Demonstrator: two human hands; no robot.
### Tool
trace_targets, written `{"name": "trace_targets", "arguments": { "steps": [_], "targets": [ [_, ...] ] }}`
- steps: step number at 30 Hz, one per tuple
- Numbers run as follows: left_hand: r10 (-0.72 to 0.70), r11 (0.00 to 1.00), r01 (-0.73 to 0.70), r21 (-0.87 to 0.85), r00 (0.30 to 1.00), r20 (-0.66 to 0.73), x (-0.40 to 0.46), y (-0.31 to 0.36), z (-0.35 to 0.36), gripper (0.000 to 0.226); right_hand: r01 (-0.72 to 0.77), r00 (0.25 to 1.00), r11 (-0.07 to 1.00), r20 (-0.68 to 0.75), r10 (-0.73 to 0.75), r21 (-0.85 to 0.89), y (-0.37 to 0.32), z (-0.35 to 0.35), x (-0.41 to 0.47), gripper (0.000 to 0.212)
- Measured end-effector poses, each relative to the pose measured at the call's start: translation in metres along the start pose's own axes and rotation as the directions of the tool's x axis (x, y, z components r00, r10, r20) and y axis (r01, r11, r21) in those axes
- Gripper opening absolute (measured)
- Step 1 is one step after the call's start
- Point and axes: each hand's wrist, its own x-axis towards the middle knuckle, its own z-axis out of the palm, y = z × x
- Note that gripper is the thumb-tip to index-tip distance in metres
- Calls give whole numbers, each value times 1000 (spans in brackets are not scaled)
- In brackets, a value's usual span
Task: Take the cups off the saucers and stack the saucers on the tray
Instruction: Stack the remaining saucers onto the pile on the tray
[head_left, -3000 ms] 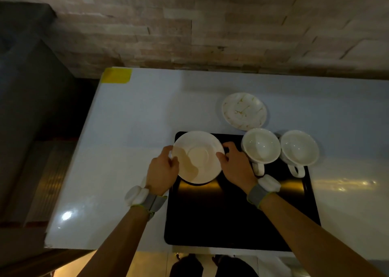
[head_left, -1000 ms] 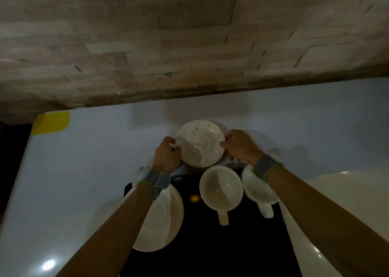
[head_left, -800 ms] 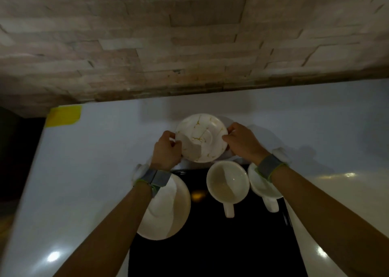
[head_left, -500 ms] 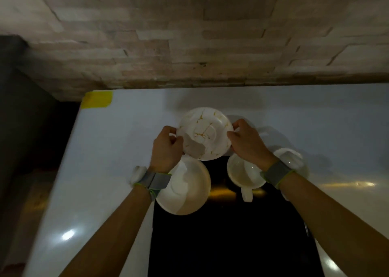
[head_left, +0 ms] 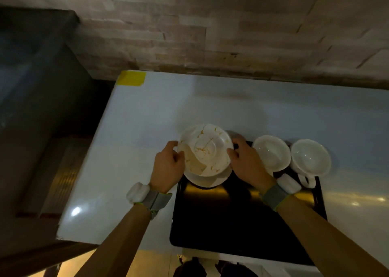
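Hands (head_left: 168, 163) and (head_left: 248, 163) pinch a gold-veined saucer (head_left: 205, 150) at 9 and 3 o'clock, above a plain saucer (head_left: 210, 181) on the black tray (head_left: 231, 224). 2 cups (head_left: 271, 152) sit at 3 o'clock. Lower level, centred, to nest cleanly.

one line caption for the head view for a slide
Both hands, left and right, hold a gold-veined saucer over a plain saucer on the black tray, beside two cups.
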Motion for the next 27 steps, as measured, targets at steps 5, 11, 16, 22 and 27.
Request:
{"name": "trace_targets", "arguments": {
  "steps": [5, 11, 16, 22, 27],
  "targets": [
    [15, 1000, -16, 27, 1000, 25, -18, -7, 7, 33, -39, 999, 999, -6, 39, -37, 13, 16, -14, 27],
    [-8, 999, 5, 48, 998, 59, -25, -11, 14, 30, -22, 999, 999, -38, 21, -34, 17, 24, -19, 34],
    [-38, 997, 33, 72, 997, 70, -26, -11, 15, 33, -23, 999, 999, -43, 22, -31, 16, 25, -20, 37],
    [-58, 996, 52, 70, 995, 83, -25, -11, 16, 34, -18, 999, 999, -47, 16, -46, 16, 25, -21, 39],
    [-30, 997, 23, 75, 996, 84, -25, -14, 17, 36, -16, 999, 998, -36, 13, -67, 17, 22, -22, 42]
  ]
}}
